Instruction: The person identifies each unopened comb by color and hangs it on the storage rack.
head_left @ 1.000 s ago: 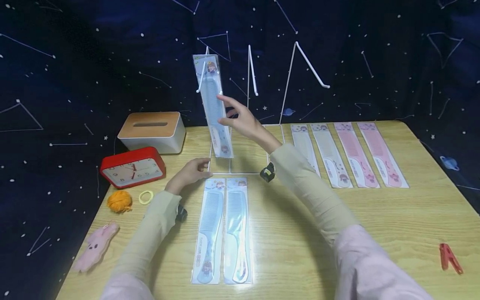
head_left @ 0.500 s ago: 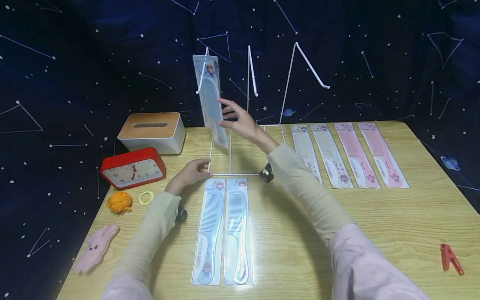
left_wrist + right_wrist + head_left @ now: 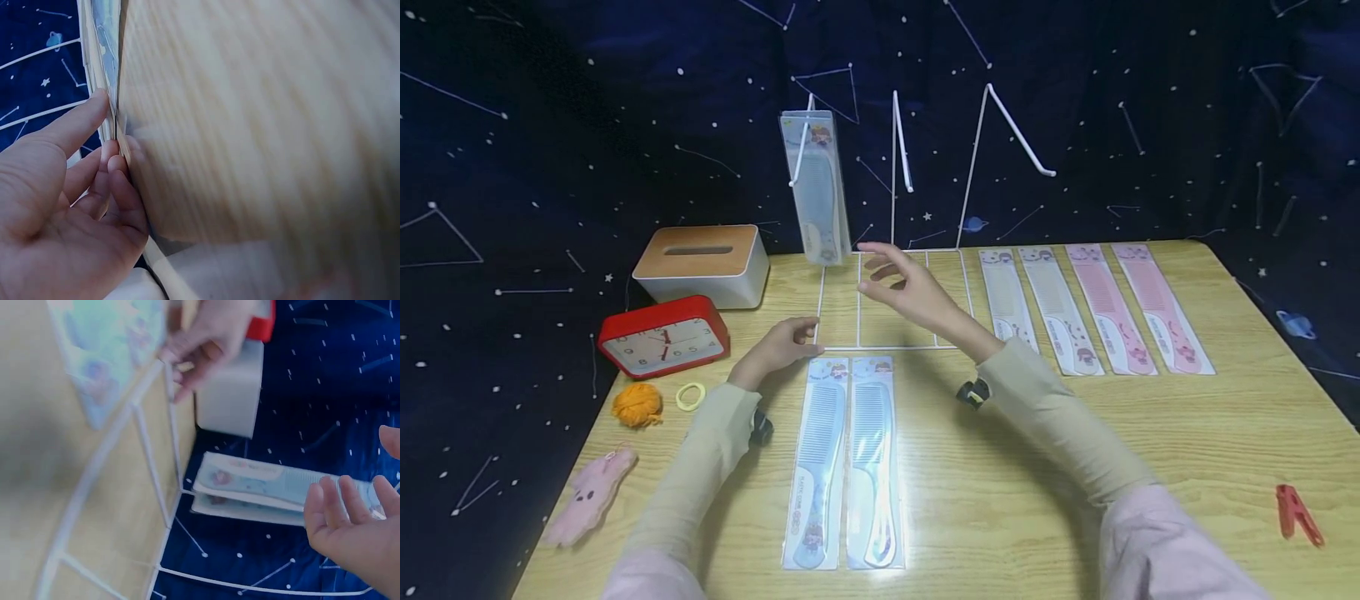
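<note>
Two packaged blue combs (image 3: 815, 187) hang one behind the other on the left hook of a white wire display rack (image 3: 880, 347). My right hand (image 3: 917, 292) is just right of and below them, holding nothing, with its fingers loosely bent. At the rack's front left corner, my left hand (image 3: 778, 348) grips the base wire between thumb and fingers; the right wrist view shows this hand (image 3: 209, 340) from across the rack. Two more blue combs in clear packs, a left one (image 3: 816, 462) and a right one (image 3: 875, 462), lie in front of the rack.
Two pale packaged combs (image 3: 1060, 308) and two pink ones (image 3: 1161, 308) lie right of the rack. A tissue box (image 3: 707, 287), red clock (image 3: 662, 337), orange yarn ball (image 3: 637, 404), yellow ring (image 3: 690, 397) and pink plush (image 3: 591, 496) are left; a red clip (image 3: 1297, 515) is right.
My right hand has let go of the front hanging comb pack and drawn back down and right. The pack has swung back to hang against the other. My left hand has stayed put.
</note>
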Available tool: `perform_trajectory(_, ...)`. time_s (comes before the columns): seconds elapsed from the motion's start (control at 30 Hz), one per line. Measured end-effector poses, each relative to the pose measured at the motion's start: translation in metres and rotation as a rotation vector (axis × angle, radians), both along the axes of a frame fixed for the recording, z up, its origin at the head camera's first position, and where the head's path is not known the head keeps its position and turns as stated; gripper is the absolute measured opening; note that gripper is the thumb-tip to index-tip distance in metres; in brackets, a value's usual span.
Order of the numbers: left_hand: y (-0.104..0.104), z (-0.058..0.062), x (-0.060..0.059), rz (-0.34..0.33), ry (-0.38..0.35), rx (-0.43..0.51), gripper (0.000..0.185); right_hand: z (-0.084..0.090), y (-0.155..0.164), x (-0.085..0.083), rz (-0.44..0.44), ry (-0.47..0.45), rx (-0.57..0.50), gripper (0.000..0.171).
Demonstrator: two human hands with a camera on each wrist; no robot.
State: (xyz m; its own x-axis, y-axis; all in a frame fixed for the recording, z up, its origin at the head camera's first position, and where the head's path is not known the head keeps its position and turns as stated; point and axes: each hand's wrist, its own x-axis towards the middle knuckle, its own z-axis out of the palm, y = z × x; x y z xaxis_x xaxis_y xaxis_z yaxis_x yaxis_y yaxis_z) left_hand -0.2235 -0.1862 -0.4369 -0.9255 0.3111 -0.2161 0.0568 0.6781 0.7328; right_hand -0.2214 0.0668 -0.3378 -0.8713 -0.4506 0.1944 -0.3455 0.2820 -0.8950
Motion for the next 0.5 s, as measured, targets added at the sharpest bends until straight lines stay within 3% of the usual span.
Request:
perform_trajectory(0.23, -0.001, 0.002, 0.002, -0.011, 0.004, 0.006, 0.06, -0.036, 0.02, 0.047, 0.043, -0.055, 0.122, 0.056)
perform_trajectory(0.4, -0.001, 0.0, 0.002, -0.02, 0.012, 0.004, 0.061, -0.063, 0.03, 0.078, 0.123, -0.117, 0.272, 0.061)
perform_trajectory(0.5, -0.001, 0.0, 0.0, -0.016, 0.021, -0.003, 0.061, -0.073, 0.031, 0.093, 0.163, -0.106, 0.39, 0.06)
